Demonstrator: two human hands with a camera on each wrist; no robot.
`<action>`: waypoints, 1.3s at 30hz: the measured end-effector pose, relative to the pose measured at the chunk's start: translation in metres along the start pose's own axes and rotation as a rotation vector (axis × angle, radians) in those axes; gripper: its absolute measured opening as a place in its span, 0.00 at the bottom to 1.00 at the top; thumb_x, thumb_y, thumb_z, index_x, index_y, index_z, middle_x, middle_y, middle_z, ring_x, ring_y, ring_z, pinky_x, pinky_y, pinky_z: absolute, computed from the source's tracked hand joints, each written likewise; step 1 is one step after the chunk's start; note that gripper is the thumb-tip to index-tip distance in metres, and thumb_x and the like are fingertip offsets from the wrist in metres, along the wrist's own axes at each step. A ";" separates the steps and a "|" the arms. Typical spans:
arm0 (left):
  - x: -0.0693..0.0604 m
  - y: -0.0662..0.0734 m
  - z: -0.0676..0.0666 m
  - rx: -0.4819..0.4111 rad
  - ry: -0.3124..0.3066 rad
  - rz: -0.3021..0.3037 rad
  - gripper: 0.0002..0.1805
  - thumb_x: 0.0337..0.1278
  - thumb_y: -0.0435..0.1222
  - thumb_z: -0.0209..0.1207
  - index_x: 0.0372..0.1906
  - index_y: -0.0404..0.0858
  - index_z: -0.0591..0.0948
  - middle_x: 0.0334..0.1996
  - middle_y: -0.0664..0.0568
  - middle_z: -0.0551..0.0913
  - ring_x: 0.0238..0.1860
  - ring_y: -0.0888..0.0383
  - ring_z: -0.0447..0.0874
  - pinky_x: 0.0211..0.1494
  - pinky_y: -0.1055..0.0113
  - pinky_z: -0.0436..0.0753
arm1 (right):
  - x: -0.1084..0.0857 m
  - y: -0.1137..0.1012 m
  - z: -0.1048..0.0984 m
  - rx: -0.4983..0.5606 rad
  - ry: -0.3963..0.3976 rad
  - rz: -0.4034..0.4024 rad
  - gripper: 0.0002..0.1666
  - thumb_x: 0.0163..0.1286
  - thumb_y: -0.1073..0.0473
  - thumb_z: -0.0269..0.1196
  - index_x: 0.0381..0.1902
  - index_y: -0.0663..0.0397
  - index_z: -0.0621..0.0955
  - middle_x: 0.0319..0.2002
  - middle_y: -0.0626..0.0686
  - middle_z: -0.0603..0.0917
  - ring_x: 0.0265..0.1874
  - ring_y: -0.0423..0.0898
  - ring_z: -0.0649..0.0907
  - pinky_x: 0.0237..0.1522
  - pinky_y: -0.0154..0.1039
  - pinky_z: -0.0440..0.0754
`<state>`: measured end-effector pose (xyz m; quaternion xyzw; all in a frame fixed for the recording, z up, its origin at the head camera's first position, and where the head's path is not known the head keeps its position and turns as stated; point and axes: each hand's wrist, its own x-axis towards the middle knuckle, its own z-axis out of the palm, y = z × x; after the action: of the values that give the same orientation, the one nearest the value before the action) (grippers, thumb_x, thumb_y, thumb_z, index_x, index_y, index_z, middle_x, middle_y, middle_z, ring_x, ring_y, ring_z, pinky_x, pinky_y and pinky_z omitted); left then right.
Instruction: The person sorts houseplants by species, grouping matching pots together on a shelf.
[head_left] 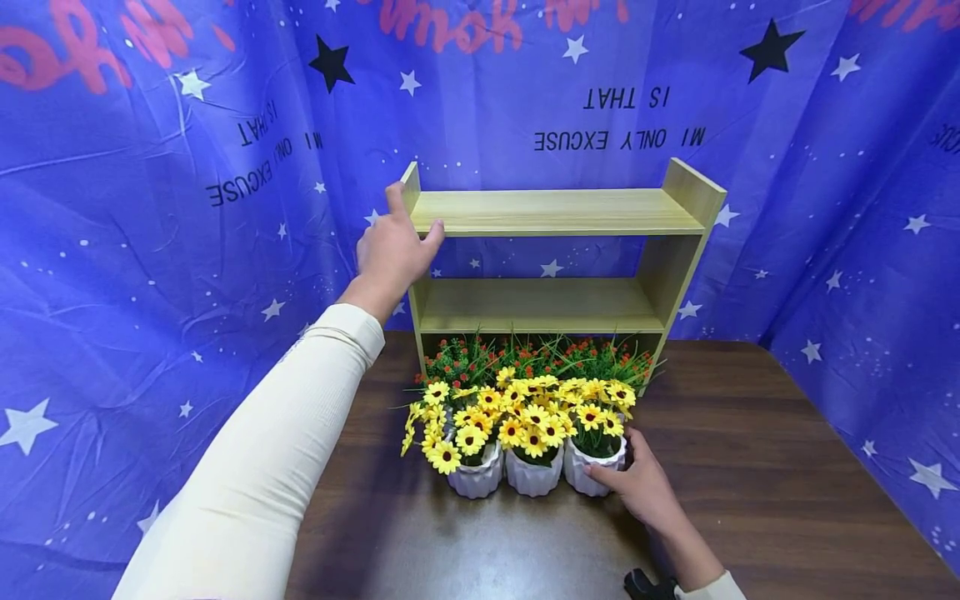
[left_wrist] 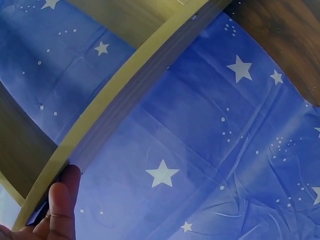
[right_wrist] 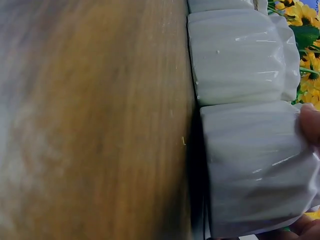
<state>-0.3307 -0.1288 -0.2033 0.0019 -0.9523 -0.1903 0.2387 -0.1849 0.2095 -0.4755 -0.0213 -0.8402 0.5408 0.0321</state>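
Observation:
A light wooden shelf rack (head_left: 555, 210) stands at the back of the table. My left hand (head_left: 393, 250) grips its left side panel (left_wrist: 107, 97) near the top, with the fingers (left_wrist: 62, 200) against the panel's outer face in the left wrist view. Three white fluted pots of yellow daisies stand in a row before the rack. My right hand (head_left: 651, 487) holds the rightmost flower pot (head_left: 592, 468), thumb at its front and fingers round its right side. In the right wrist view that pot (right_wrist: 260, 170) touches the middle pot (right_wrist: 240, 57).
Red-flowered green plants (head_left: 525, 357) fill the rack's lowest level, behind the daisies. A dark wooden table (head_left: 735, 450) lies beneath everything. Blue star-printed cloth (head_left: 487, 108) hangs behind and at the sides. A black strap (head_left: 647, 585) is near my right wrist.

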 end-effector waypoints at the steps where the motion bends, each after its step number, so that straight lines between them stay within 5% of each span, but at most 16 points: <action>1: 0.000 0.000 0.000 0.001 0.000 -0.001 0.43 0.64 0.61 0.49 0.72 0.43 0.47 0.36 0.33 0.81 0.40 0.35 0.83 0.36 0.44 0.80 | 0.000 -0.001 0.000 0.007 0.007 -0.002 0.53 0.55 0.56 0.76 0.70 0.68 0.60 0.64 0.70 0.70 0.63 0.61 0.70 0.64 0.56 0.66; 9: 0.002 -0.002 -0.002 -0.004 0.006 -0.001 0.42 0.64 0.61 0.48 0.71 0.44 0.47 0.36 0.34 0.80 0.38 0.36 0.83 0.36 0.45 0.79 | -0.002 -0.018 -0.006 0.005 0.093 -0.038 0.46 0.57 0.56 0.75 0.66 0.66 0.63 0.56 0.65 0.78 0.52 0.53 0.77 0.45 0.32 0.76; 19: 0.005 -0.001 -0.005 -0.018 0.014 0.014 0.41 0.63 0.60 0.48 0.69 0.44 0.47 0.41 0.32 0.81 0.41 0.34 0.83 0.39 0.44 0.79 | -0.005 -0.048 -0.024 0.043 0.197 -0.082 0.49 0.57 0.56 0.75 0.69 0.64 0.62 0.63 0.65 0.73 0.62 0.54 0.72 0.53 0.31 0.68; 28: 0.005 0.001 -0.003 -0.007 0.000 0.016 0.40 0.64 0.61 0.47 0.69 0.43 0.47 0.40 0.33 0.81 0.39 0.35 0.83 0.37 0.45 0.79 | -0.005 -0.067 -0.031 0.144 0.339 -0.160 0.42 0.56 0.65 0.74 0.66 0.63 0.68 0.56 0.61 0.78 0.49 0.40 0.76 0.42 0.21 0.76; 39: 0.004 -0.004 0.001 -0.003 -0.014 0.019 0.41 0.64 0.60 0.47 0.69 0.43 0.47 0.35 0.36 0.79 0.35 0.38 0.82 0.35 0.47 0.79 | 0.004 -0.098 -0.051 0.167 0.373 -0.209 0.41 0.61 0.60 0.73 0.68 0.62 0.67 0.55 0.58 0.78 0.48 0.39 0.78 0.41 0.23 0.78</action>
<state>-0.3348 -0.1326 -0.2044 -0.0091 -0.9536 -0.1895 0.2337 -0.1853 0.2152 -0.3654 -0.0309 -0.7697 0.5890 0.2443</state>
